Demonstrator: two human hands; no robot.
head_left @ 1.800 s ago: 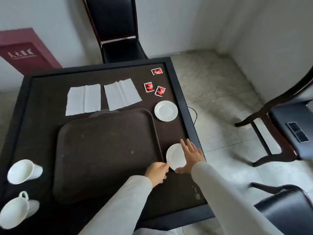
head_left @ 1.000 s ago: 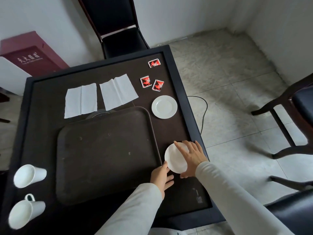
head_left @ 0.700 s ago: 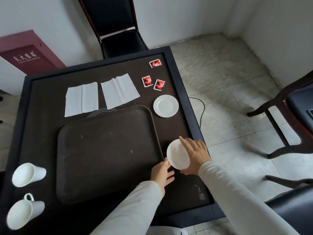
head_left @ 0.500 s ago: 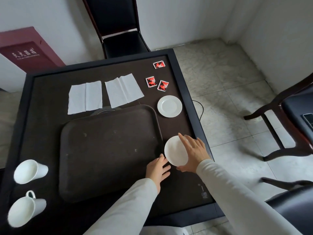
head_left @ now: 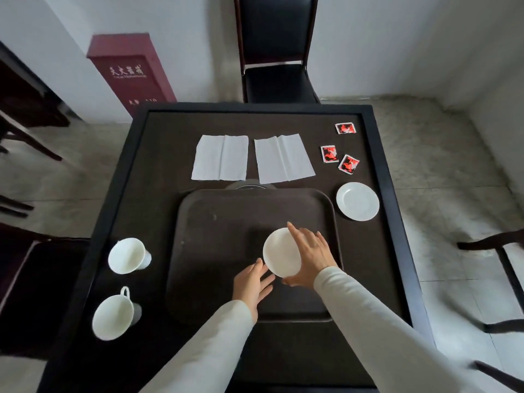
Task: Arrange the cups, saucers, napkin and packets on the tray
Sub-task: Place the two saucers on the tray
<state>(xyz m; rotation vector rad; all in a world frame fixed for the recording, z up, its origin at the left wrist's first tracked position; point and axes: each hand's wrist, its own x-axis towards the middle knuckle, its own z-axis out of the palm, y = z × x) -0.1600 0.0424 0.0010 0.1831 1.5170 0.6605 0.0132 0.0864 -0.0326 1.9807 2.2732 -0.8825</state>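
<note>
My right hand grips a white saucer by its right edge, holding it tilted over the near right part of the dark brown tray. My left hand hovers open just below the saucer, fingers spread. A second saucer lies on the table right of the tray. Two white cups lie on their sides left of the tray. Two white napkins lie behind the tray. Three red packets sit at the far right.
The dark table has a raised black rim. A black chair stands behind it, a red cabinet at the back left, and more chair legs to the right. A round dark object peeks out behind the tray.
My right hand has lifted the saucer from the table right of the tray and carried it left over the tray. My left hand moved along beside it. The view has swung left.
</note>
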